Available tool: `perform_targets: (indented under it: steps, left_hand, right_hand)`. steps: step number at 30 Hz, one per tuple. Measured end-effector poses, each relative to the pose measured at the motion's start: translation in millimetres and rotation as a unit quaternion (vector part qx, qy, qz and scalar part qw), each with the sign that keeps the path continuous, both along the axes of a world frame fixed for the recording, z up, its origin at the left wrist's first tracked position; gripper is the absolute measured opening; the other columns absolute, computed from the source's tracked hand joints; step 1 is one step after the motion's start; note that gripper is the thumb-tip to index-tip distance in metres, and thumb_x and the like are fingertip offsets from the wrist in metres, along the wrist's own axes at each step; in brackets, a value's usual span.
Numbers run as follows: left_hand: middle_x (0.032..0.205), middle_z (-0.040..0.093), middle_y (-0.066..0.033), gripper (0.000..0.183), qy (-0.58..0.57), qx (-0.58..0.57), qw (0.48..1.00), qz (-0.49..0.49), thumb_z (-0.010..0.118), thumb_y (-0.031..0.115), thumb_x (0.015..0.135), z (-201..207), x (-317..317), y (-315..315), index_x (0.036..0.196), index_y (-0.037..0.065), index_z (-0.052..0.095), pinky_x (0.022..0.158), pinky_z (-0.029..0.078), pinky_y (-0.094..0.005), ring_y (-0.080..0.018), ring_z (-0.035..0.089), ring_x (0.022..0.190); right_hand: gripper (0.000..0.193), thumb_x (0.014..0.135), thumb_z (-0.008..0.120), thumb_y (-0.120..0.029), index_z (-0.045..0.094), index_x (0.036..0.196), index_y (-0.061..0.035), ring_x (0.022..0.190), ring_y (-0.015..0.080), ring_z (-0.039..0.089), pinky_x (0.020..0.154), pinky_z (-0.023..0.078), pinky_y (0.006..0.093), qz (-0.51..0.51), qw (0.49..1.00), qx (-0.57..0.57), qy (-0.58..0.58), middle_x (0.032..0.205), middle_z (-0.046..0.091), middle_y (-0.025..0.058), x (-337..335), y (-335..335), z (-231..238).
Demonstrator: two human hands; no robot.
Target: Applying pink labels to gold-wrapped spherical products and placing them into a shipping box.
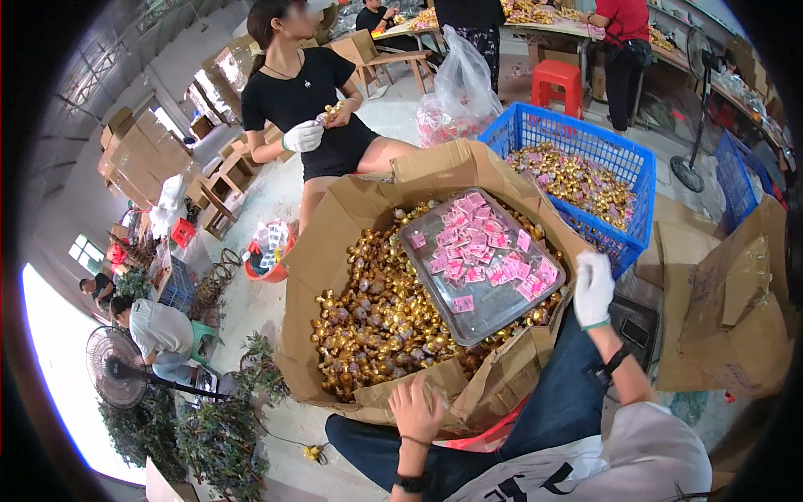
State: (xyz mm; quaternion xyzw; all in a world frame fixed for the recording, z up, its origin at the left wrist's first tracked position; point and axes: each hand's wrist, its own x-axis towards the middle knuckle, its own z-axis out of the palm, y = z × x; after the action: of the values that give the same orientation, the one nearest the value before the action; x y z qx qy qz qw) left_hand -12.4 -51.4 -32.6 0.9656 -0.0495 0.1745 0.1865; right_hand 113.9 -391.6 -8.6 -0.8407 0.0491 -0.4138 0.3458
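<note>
A large open cardboard box (322, 201) stands between my knees, full of small shiny gold-wrapped pieces (376, 322). On top of them lies a grey metal tray (473, 322) strewn with pink printed cards (468, 238). My left hand (416, 410) is bare. It is over the box's near flap, its fingers loosely apart and nothing visible in them. My right hand (594, 289) wears a white glove and is beside the box's right edge. Its fingers look loosely extended, with nothing seen in them, though the palm side is hidden.
A blue plastic crate (631, 226) holds more gold pieces behind the box on the right. Across from me, a person (305, 109) with one gloved hand holds gold pieces. A red stool (559, 84), a clear plastic bag (468, 79) and a flattened carton (728, 293) stand around.
</note>
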Motion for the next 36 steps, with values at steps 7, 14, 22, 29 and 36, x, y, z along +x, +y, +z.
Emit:
perform_targets:
  steps: [7, 14, 22, 29, 36]
  left_hand:
    - [0.108, 0.053, -0.0155, 0.031, 0.048, 0.118, 0.990, 0.058, 0.057, 0.028, 0.080, -106, 37, 0, 0.105, 0.009, 0.058, 0.086, 0.038, -0.0468, -0.0336, 0.050, 0.099]
    - [0.106, 0.052, -0.0139, 0.029, 0.058, 0.114, 0.991, 0.028, 0.057, 0.029, 0.079, -103, 33, 5, 0.101, 0.009, 0.058, 0.087, 0.037, -0.0477, -0.0346, 0.049, 0.101]
    - [0.104, 0.052, -0.0152, 0.025, 0.050, 0.110, 0.992, 0.023, 0.056, 0.028, 0.080, -102, 35, 5, 0.095, 0.008, 0.057, 0.084, 0.038, -0.0460, -0.0344, 0.049, 0.099]
    - [0.101, 0.052, -0.0159, 0.023, 0.042, 0.101, 0.994, 0.022, 0.054, 0.026, 0.080, -97, 35, 4, 0.094, 0.008, 0.057, 0.083, 0.037, -0.0467, -0.0352, 0.049, 0.098]
    - [0.104, 0.052, -0.0163, 0.024, 0.033, 0.103, 0.994, 0.016, 0.056, 0.027, 0.080, -101, 34, 4, 0.096, 0.008, 0.058, 0.084, 0.037, -0.0466, -0.0352, 0.049, 0.099]
  right_hand:
    - [0.023, 0.072, 0.055, -0.013, 0.061, 0.094, -0.0075, 0.098, 0.0271, 0.055, 0.098, 0.034, 0.0456, 0.221, 0.926, -0.302, 0.044, 0.092, 0.058, 0.0102, -44, 136, -66]
    - [0.024, 0.071, 0.056, -0.014, 0.061, 0.093, -0.0064, 0.108, 0.0281, 0.050, 0.100, 0.032, 0.0467, 0.214, 0.940, -0.263, 0.046, 0.097, 0.057, 0.0096, -37, 150, -93]
    - [0.025, 0.070, 0.057, -0.012, 0.060, 0.095, -0.0064, 0.107, 0.0297, 0.050, 0.098, 0.034, 0.0480, 0.217, 0.941, -0.259, 0.025, 0.098, 0.057, 0.0106, -34, 150, -94]
    - [0.024, 0.072, 0.057, -0.012, 0.060, 0.095, -0.0059, 0.104, 0.0301, 0.051, 0.098, 0.035, 0.0484, 0.221, 0.941, -0.254, 0.029, 0.097, 0.057, 0.0110, -34, 149, -92]
    - [0.025, 0.071, 0.057, -0.013, 0.060, 0.095, -0.0059, 0.106, 0.0301, 0.051, 0.098, 0.035, 0.0483, 0.217, 0.942, -0.254, 0.036, 0.098, 0.057, 0.0109, -34, 150, -93]
